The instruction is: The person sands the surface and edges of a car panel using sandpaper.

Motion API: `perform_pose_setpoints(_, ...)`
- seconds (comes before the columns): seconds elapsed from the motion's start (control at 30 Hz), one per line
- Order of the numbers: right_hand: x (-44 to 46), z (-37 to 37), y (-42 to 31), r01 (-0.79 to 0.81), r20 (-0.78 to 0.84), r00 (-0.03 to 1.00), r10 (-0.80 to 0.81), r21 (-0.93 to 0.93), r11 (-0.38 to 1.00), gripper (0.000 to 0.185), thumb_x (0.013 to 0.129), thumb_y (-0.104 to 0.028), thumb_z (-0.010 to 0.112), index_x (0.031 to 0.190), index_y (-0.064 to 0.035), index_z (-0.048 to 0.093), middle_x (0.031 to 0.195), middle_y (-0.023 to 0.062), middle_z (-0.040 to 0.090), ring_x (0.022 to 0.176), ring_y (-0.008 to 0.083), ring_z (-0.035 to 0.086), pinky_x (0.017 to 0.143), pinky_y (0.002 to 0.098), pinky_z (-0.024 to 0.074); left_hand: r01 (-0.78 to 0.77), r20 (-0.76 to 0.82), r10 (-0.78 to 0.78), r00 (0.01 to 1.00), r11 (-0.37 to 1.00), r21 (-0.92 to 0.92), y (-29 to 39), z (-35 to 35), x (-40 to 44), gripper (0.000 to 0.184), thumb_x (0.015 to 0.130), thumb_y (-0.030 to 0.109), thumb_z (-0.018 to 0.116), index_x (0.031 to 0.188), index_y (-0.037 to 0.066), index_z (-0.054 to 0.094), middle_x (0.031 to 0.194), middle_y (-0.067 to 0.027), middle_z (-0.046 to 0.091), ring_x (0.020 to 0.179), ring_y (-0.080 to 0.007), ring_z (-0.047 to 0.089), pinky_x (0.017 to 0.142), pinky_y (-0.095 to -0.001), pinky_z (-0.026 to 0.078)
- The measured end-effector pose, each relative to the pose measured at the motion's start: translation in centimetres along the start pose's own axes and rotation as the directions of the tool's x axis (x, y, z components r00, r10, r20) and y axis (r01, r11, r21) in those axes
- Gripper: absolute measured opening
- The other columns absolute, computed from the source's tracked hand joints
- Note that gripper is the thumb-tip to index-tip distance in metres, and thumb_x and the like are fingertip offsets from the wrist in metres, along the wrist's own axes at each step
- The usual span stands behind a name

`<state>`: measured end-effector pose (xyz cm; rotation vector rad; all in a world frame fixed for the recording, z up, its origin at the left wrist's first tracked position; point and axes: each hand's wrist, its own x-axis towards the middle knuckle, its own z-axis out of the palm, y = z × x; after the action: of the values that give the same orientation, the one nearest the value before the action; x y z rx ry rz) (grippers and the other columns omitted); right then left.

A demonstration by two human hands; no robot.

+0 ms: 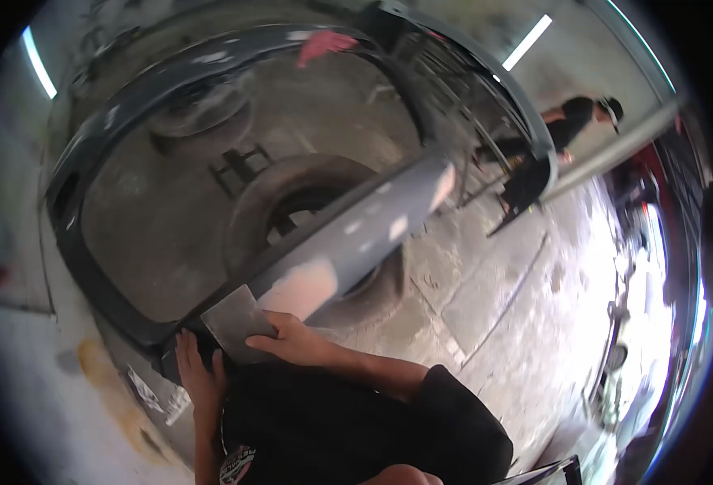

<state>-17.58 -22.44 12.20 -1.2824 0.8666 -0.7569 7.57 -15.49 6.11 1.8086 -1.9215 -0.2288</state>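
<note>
In my right hand (296, 341) is a flat grey rectangular sheet (233, 323) that looks like sandpaper, pinched between thumb and fingers at its right edge. The sheet lies over the near end of a large curved grey car body part (364, 226), which looks like a bumper. Pinkish filler patches (301, 289) mark its surface, one just beyond the sheet. My left hand (198, 370) rests at the dark lower corner of the part, fingers stretched out and holding nothing. Whether the sheet touches the surface I cannot tell.
Tires (247, 194) lie on the concrete floor under the part. A pink cloth (324, 45) hangs on its far side. Behind stands a metal rack (485, 121) with another curved panel. A person in dark clothes (574, 121) is at the upper right.
</note>
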Motion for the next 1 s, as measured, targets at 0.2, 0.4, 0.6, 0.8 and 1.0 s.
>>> perform_pose_setpoints(0.2,-3.4,1.0,0.7,0.161,-0.228,0.963,-0.145,0.051,0.986,0.033,0.096,-0.007,0.068,0.127,0.0036,0.061,0.106,0.0086,0.069,0.100,0.0130,0.059,0.091,0.0321,0.0496,-0.228,0.176,0.215,0.961,0.972,0.060,1.4,-1.2,3.2,0.080,0.094,0.033,0.066,0.157,0.000,0.030,0.163,-0.0250,0.030,0.151,-0.0453,0.028,0.120,-0.0654,0.022)
perform_pose_setpoints(0.4,-6.1,5.2,3.0,0.082,-0.404,0.913,0.060,0.325,0.942,0.032,0.100,-0.012,0.065,0.128,0.0032,0.059,0.103,0.0083,0.069,0.096,0.0134,0.059,0.088,0.0327,0.0492,0.015,0.240,-0.072,0.968,0.972,0.233,-6.2,-6.3,-3.8,0.077,0.097,0.040,0.064,0.155,-0.001,0.035,0.157,-0.0260,0.039,0.145,-0.0461,0.036,0.118,-0.0608,0.028)
perform_pose_setpoints(0.6,-9.9,8.8,2.9,-0.023,-0.255,0.967,0.003,-0.077,0.997,0.027,0.100,-0.015,0.065,0.118,0.0044,0.062,0.099,0.0132,0.069,0.089,0.0204,0.064,0.080,0.0362,0.0508,0.460,0.440,-0.477,0.761,0.875,0.153,-12.0,-8.6,-15.1,0.069,0.103,0.046,0.058,0.150,-0.001,0.044,0.151,-0.0262,0.047,0.139,-0.0426,0.044,0.115,-0.0521,0.036)
perform_pose_setpoints(0.8,-12.2,13.6,4.1,0.123,0.003,0.992,-0.127,-0.269,0.955,0.020,0.094,-0.011,0.065,0.107,0.0043,0.065,0.100,0.0198,0.069,0.094,0.0375,0.067,0.083,0.0409,0.0532,0.902,0.946,-0.166,0.279,0.382,-0.199,-12.1,-10.7,-20.4,0.069,0.105,0.052,0.049,0.148,-0.002,0.047,0.143,-0.0231,0.055,0.134,-0.0347,0.052,0.112,-0.0481,0.041)
perform_pose_setpoints(1.0,-13.1,17.5,1.8,-0.010,-0.090,0.996,-0.027,-0.392,0.920,0.023,0.095,-0.016,0.064,0.110,0.0013,0.067,0.103,0.0179,0.069,0.099,0.0385,0.068,0.087,0.0443,0.0539,0.820,0.853,-0.076,0.517,0.331,-0.467,-14.6,-12.6,-17.2,0.070,0.108,0.054,0.042,0.142,-0.006,0.054,0.124,-0.0207,0.069,0.115,-0.0278,0.067,0.103,-0.0406,0.050)
